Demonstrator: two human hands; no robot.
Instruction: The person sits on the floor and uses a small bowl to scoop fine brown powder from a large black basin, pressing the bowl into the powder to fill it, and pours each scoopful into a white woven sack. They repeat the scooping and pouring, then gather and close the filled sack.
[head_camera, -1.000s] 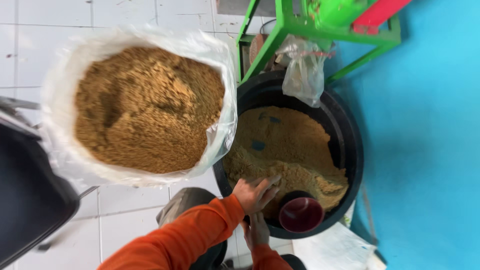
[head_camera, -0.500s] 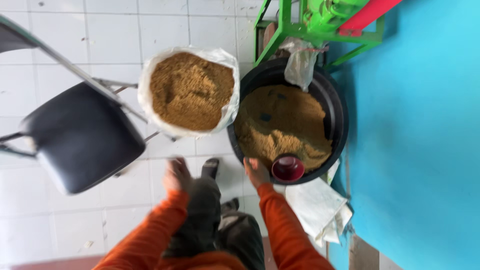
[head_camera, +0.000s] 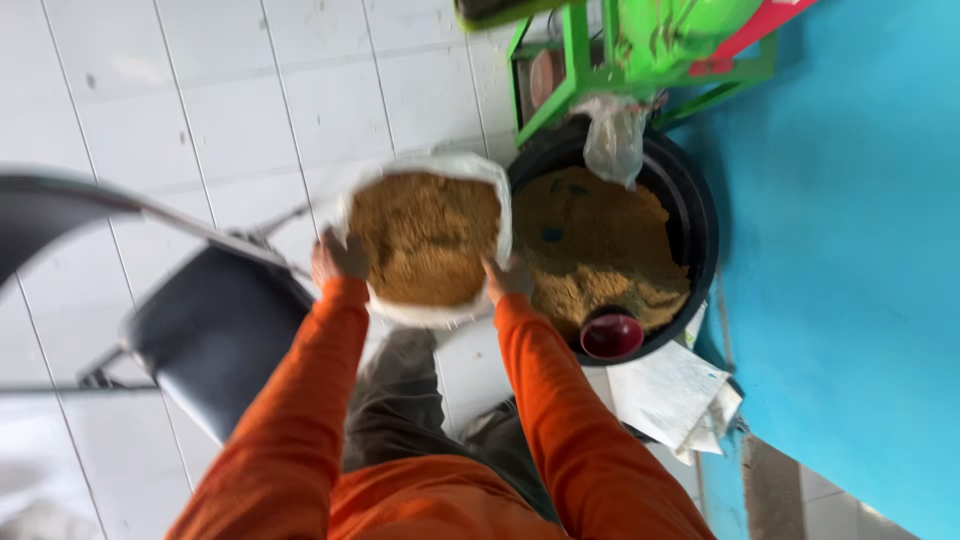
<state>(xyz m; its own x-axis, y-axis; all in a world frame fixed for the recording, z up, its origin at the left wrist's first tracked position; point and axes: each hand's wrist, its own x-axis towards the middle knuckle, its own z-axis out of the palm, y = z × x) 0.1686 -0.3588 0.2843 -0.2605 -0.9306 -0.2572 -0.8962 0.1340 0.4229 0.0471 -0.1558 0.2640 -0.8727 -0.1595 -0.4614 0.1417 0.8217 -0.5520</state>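
A white sack (head_camera: 424, 170) full of brown meal stands open on the tiled floor below me. My left hand (head_camera: 337, 256) grips its rim on the left side. My right hand (head_camera: 508, 278) grips the rim on the right. Both arms are in orange sleeves. Right of the sack sits a black tub (head_camera: 700, 230) holding more brown meal, with a small dark red bowl (head_camera: 611, 335) at its near edge.
A dark folding chair (head_camera: 205, 335) stands to the left. A green metal machine frame (head_camera: 640, 50) with a plastic bag (head_camera: 612, 140) over its outlet stands behind the tub. White sacks (head_camera: 670, 395) lie by the blue wall (head_camera: 860, 250).
I have stood up and the view has pulled back. My right hand left the tub, and both hands have come to the sack's rim.
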